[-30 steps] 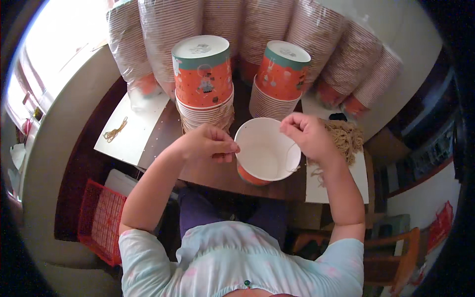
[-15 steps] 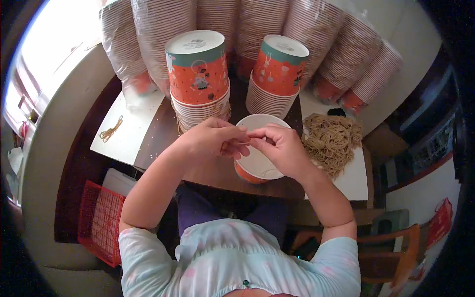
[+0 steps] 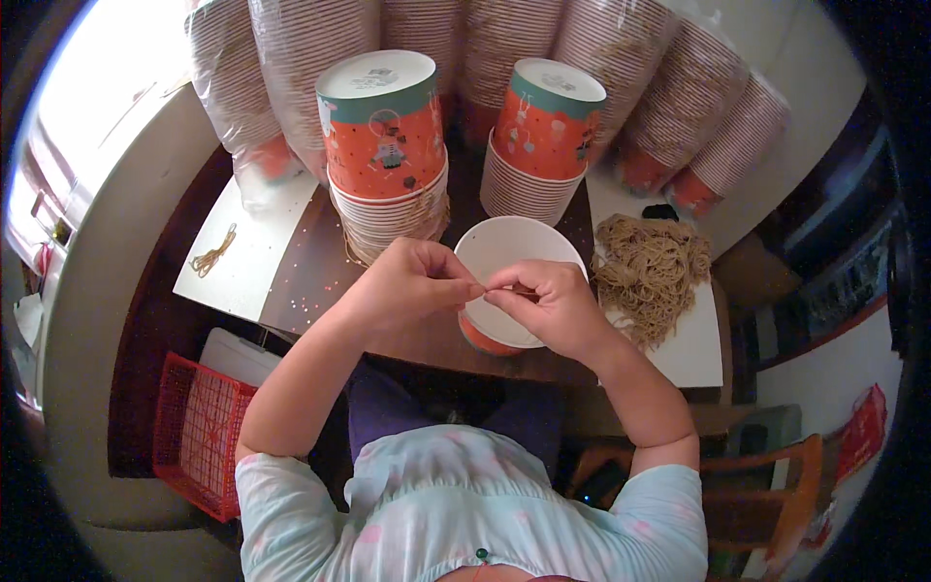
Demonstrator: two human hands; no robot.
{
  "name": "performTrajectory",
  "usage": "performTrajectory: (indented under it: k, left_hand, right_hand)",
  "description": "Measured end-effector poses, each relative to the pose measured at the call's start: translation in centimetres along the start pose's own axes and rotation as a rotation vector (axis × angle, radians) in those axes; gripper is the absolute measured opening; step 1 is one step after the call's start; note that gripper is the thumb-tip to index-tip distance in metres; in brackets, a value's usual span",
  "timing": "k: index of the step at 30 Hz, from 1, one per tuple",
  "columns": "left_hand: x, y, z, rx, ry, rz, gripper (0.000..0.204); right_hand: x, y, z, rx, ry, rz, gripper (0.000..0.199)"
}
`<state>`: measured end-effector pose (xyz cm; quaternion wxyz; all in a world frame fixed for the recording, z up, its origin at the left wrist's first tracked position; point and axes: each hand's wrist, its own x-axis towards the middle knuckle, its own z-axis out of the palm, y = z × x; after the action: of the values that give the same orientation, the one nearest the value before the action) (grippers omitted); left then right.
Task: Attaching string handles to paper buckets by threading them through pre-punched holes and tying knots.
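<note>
Over an upright paper tub, white inside and orange outside, my two hands meet with their fingertips together. My left hand pinches with thumb and forefinger at the tub's left side. Opposite it, my right hand is closed in a pinch on a thin tan cord, a short bit of which shows between its fingers. How much of the cord my left fingertips grip is mostly hidden. Beyond the tub stand two stacks of upturned orange and green tubs, a left stack with cords around its rims and a right stack.
A heap of tan cords lies on the white board at the right, a small cord bundle at the left. Plastic-wrapped tub stacks line the back. A red basket sits low left; a wooden chair stands low right.
Both hands have dipped slightly toward me, and their fingertips have come together. The strand that showed between them is now mostly covered by fingers. The view has shifted a little.
</note>
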<state>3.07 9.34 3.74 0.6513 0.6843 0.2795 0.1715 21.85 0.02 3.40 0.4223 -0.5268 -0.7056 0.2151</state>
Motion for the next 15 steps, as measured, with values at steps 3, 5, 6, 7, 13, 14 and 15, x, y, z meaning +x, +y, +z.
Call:
performTrajectory:
  k: [3, 5, 6, 7, 13, 14, 15]
  left_hand:
    - [0.1, 0.0, 0.2, -0.029, 0.001, 0.037, 0.011]
    - [0.4, 0.1, 0.2, -0.051, -0.004, 0.036, 0.012]
    - [0.8, 0.3, 0.2, 0.004, -0.011, 0.034, 0.011]
    - [1.1, 0.5, 0.3, 0.06, -0.018, 0.034, 0.01]
    - [1.4, 1.5, 0.5, 0.221, 0.028, 0.05, 0.012]
    - [1.5, 1.5, 0.6, 0.221, 0.025, 0.048, 0.012]
    - [1.5, 1.7, 0.5, 0.245, 0.037, 0.086, 0.012]
  right_hand:
    - [-0.1, -0.1, -0.4, 0.046, -0.065, 0.1, 0.007]
    - [0.3, 0.2, -0.7, 0.034, -0.111, 0.227, 0.006]
    - [0.7, 0.8, -1.1, 0.023, -0.16, 0.177, 0.008]
    - [1.0, 1.3, -1.3, 0.012, -0.209, 0.127, 0.01]
    - [1.6, 1.6, -0.7, 0.814, -0.234, 0.359, 0.031]
    - [1.6, 1.5, -0.5, 0.815, -0.232, 0.361, 0.031]
    - [1.7, 1.4, -0.3, 0.899, -0.24, 0.379, 0.033]
